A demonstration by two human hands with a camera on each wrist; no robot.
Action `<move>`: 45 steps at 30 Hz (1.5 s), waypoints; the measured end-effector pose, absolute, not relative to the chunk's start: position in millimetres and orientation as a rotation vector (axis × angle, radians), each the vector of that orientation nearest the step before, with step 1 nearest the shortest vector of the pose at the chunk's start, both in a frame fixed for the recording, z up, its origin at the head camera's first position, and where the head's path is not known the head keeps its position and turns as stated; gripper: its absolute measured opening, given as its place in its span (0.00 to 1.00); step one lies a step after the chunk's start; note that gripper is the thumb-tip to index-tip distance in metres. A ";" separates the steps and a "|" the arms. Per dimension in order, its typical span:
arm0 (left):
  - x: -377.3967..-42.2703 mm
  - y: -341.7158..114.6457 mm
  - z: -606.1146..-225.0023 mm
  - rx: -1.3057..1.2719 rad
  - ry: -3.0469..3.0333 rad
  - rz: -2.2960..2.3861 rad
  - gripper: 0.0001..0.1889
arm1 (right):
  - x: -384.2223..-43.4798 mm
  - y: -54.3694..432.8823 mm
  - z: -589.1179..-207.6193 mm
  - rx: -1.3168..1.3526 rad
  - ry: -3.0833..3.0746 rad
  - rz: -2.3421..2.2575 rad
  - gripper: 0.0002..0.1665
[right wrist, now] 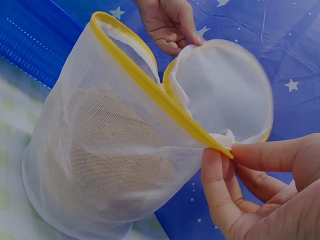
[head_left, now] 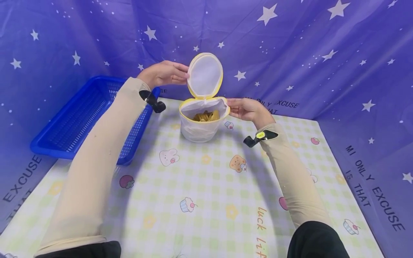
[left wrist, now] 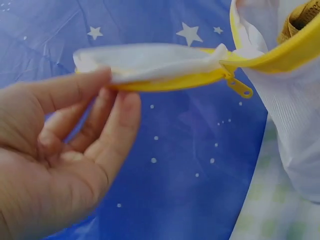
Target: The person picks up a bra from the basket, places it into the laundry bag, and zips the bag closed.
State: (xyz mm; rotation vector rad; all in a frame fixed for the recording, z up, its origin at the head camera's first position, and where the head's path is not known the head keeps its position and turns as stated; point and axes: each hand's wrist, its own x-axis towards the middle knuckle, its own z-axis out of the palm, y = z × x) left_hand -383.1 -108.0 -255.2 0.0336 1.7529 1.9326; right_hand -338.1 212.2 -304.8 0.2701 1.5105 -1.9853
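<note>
A white mesh laundry bag [head_left: 200, 130] with yellow zipper trim stands upright on the table, its round lid [head_left: 205, 76] raised at the back. Folded brown fabric [head_left: 206, 116] lies inside and shows through the mesh in the right wrist view. My left hand [head_left: 166, 73] pinches the lid's edge between thumb and fingers. With thumb and fingertips, my right hand [head_left: 246, 108] pinches the yellow rim at the bag's right side. A yellow zipper pull [left wrist: 240, 87] hangs near the lid's hinge in the left wrist view.
A blue plastic basket [head_left: 80, 156] stands at the left, partly behind my left arm. A checked cloth [head_left: 206, 179] with cartoon prints covers the table. Purple star-patterned sheets [head_left: 290, 53] hang behind and at both sides.
</note>
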 end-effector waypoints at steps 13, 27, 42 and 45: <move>-370.7 -110.1 -247.5 0.659 2.124 1.441 0.13 | -340.7 211.0 -302.8 0.327 1.424 -2.081 0.08; -366.3 -105.4 -260.3 0.548 2.221 1.190 0.18 | -338.8 207.4 -301.9 0.321 1.409 -2.103 0.13; -362.3 -91.7 -273.5 0.095 2.066 1.238 0.09 | -339.5 204.8 -299.2 0.316 1.420 -2.092 0.19; -363.0 -89.6 -272.0 0.041 1.985 1.347 0.11 | -338.3 204.8 -297.7 0.315 1.393 -2.122 0.20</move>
